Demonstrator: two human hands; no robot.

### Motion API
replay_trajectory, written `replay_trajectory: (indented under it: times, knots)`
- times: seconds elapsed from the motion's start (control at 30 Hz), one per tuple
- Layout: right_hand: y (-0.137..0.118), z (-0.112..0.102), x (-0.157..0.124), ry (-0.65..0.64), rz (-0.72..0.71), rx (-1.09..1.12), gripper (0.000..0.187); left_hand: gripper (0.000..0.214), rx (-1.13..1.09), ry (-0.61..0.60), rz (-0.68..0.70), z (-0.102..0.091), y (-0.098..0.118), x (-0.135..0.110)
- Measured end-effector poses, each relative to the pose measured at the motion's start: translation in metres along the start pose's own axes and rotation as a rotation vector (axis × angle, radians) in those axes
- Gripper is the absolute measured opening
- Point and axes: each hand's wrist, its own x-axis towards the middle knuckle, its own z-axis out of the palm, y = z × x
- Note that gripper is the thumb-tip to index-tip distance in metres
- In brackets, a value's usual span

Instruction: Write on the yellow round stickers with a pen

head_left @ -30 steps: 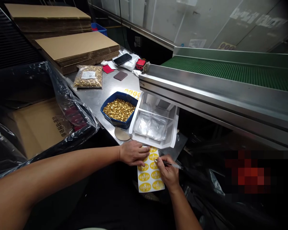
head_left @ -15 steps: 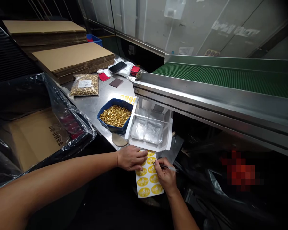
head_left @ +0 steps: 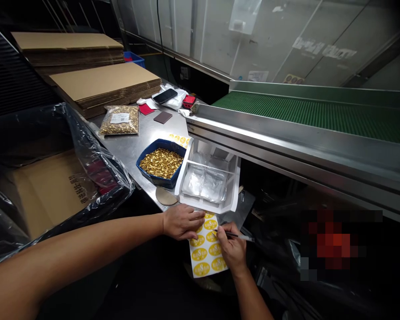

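- The fingers of my right hand are pinched around a thin metal tool, pen-fashion. Its near tip touches one of the yellow round labels, and I judge the low angle lets the tip get under a label's edge.
- The fingers of my left hand lie loosely spread on the far-left part of the sticker sheet. They grasp nothing; they press down, which I take to be a way of pinning the sheet flat while the tool works on it.
- The sticker sheet lies on a dark surface in front of me, just near of the white tray, with its far end under my left hand.
- The white tray holds clear plastic pouches and sits at the near edge of the steel table, within easy reach of both hands.
- Touching the tray's left side is a blue bowl of small gold pieces. A flat round disc lies near of the bowl.
- Farther back on the table are a sealed bag of gold pieces, a phone and stacks of flat cardboard.
- A green conveyor belt runs along the right.
- A carton lined with plastic film stands on the left.
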Motion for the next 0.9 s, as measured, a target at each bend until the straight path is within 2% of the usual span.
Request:
replay_trajectory:
  times: [0.13, 0.33, 0.5, 0.63, 0.73, 0.9]
  knots:
    - [-0.002, -0.002, -0.011, 0.027, 0.019, 0.002, 0.024, 0.056, 0.009, 0.023, -0.002, 0.001, 0.001, -0.001]
    - [-0.001, 0.005, -0.044, 0.081, 0.099, 0.095, 0.016, 0.056, 0.001, 0.032, -0.021, 0.003, 0.001, -0.003]
    - [-0.004, 0.01, -0.047, 0.125, 0.122, 0.134, 0.016, 0.065, -0.028, 0.04, -0.021, 0.003, 0.0, -0.003]
    - [-0.002, 0.003, -0.041, 0.109, 0.04, 0.0, 0.016, 0.063, -0.02, 0.033, -0.019, 0.003, 0.0, -0.003]
    - [0.0, -0.001, -0.039, 0.047, -0.049, -0.1, 0.015, 0.059, -0.01, 0.024, -0.019, 0.004, 0.001, -0.003]
    - [-0.002, 0.0, -0.035, -0.022, -0.12, -0.123, 0.016, 0.058, -0.005, 0.011, -0.012, 0.004, 0.001, -0.002]
